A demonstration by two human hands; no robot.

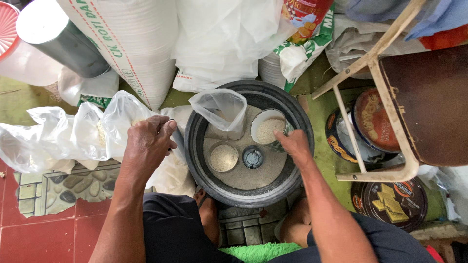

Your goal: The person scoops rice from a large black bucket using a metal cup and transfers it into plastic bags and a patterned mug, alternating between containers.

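Right hand [292,143] clamped on a white scoop [267,127] heaped with grain above the black tub [297,122], left hand [148,143] gripping filled clear bags [83,134] beside it; open bag [220,108] in tub looks barely filled, much grain left.

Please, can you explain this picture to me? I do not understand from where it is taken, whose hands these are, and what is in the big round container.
One camera, worn on the person's head, looks down at their own hands. The left hand grips a clear plastic bag beside a black basin of pale grain. The right hand holds a white cup full of that grain. In the basin stand an open bag, a filled tin and an empty tin. Big sacks stand behind.
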